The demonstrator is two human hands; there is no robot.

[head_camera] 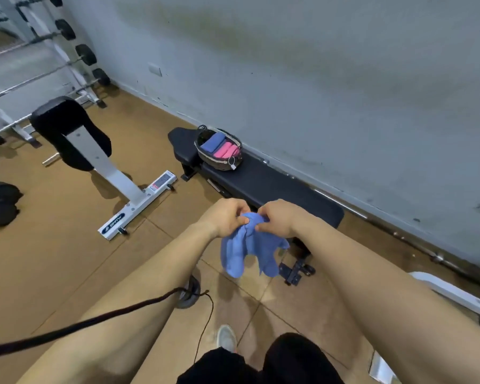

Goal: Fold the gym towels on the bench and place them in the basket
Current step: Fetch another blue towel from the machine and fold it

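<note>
Both hands, left hand [227, 217] and right hand [277, 217], pinch a bunched blue towel [247, 250] with closed fingers. The basket [219, 162] sits at twelve o'clock on the tabletop [275, 189]. Held crumpled, the towel could fold unevenly.

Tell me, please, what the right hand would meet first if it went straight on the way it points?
Probably the left hand, which pinches the same blue towel close beside the right hand; beyond that, the black bench pad. Depth is unclear from this one view.

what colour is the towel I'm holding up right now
Blue: the towel hanging from both hands, seen in the head view.
</note>
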